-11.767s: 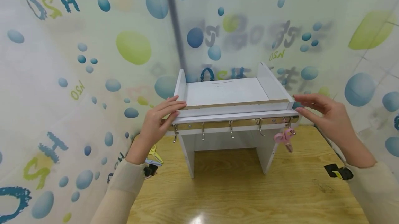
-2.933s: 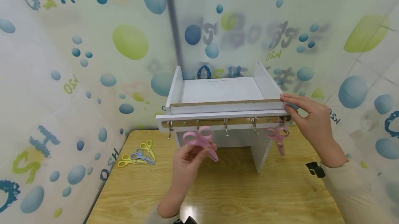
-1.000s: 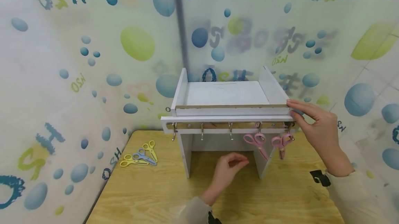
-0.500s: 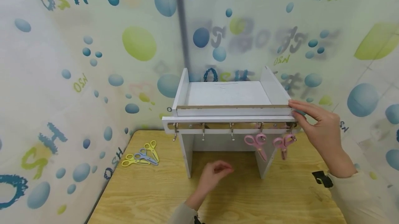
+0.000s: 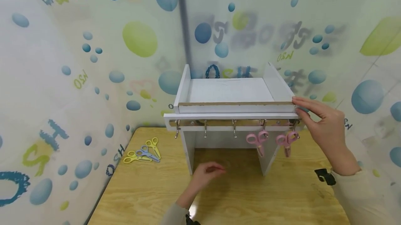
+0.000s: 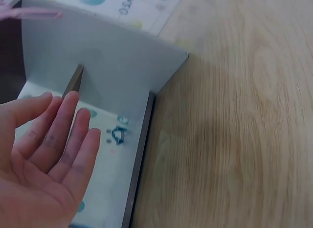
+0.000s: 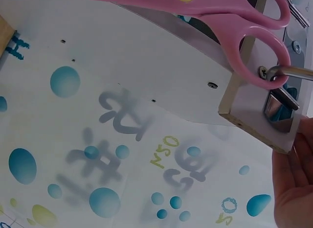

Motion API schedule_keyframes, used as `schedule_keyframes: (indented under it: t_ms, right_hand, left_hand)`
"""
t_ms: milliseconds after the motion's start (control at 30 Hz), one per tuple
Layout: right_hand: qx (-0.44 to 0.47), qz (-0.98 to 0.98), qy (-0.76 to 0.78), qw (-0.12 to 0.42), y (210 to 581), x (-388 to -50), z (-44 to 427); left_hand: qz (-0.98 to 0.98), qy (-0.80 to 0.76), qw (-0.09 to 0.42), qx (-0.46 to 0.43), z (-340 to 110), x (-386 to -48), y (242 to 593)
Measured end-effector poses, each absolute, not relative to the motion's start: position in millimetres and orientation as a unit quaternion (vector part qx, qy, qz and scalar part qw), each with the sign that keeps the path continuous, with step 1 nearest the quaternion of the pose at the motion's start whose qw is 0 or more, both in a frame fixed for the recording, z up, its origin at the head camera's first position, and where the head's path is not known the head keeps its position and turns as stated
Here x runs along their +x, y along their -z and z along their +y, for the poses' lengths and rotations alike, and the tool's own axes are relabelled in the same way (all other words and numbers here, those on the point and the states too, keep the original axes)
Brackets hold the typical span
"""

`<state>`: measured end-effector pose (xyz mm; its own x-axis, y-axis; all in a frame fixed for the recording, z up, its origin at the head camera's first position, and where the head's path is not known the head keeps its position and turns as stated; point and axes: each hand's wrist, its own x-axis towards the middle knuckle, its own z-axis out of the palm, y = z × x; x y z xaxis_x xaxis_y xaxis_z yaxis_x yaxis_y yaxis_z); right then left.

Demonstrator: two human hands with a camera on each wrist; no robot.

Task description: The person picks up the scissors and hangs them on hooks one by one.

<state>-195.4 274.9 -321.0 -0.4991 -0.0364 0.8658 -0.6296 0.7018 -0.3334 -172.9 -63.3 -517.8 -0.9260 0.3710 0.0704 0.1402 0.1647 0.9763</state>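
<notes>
A white shelf (image 5: 227, 108) stands on the table, with a row of metal hooks along its front. Two pairs of pink scissors hang by their finger loops, one pair (image 5: 258, 140) on the second hook from the right, the other pair (image 5: 287, 143) on the rightmost. My left hand (image 5: 204, 176) hovers below the hooks in front of the shelf, holding nothing; its fingers look loosely bent in the left wrist view. At the shelf's right front corner my right hand (image 5: 324, 120) holds on with fingertips and thumb. The right wrist view shows pink scissors (image 7: 264, 52) looped over a hook.
Two yellow scissors (image 5: 154, 146) and one blue pair (image 5: 147, 153) lie overlapping on the wooden table (image 5: 150, 197), left of the shelf. Bare hooks (image 5: 205, 129) line the front's left part. Patterned sheeting (image 5: 138, 40) rises behind and beside the table.
The left hand's pink scissors now hang on the second hook from the right, released. That hand has since drawn down and left. The right hand has stayed at the shelf's corner.
</notes>
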Motion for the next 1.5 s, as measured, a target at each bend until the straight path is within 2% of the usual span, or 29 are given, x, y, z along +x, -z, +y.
schedule_keyframes:
  t_ms: [233,467,600,867,1167,1500]
  right_hand:
    - [0.206,-0.801,-0.328,0.457,321.4,-196.3,274.7]
    - [0.205,-0.798,-0.334,0.458,320.1,-195.1,272.4]
    - [0.204,-0.796,-0.339,0.459,318.1,-195.4,272.4]
    - [0.202,-0.796,-0.334,0.463,316.5,-195.3,276.1]
    - [0.215,-0.793,-0.338,0.459,322.8,-198.7,271.7]
    - [0.219,-0.792,-0.336,0.461,321.6,-197.1,274.0]
  left_hand:
    - [0.754,-0.627,0.126,0.152,-100.1,-172.4,527.2]
    - [0.753,-0.641,0.118,0.09,-144.7,-171.5,534.4]
    - [0.757,-0.643,0.105,0.047,-167.4,-173.3,534.6]
    - [0.759,-0.647,0.043,-0.066,-202.2,-179.0,537.6]
    - [0.717,-0.675,0.007,-0.173,-261.8,-179.6,549.6]
    - [0.669,-0.701,0.021,-0.245,-308.3,-190.9,559.1]
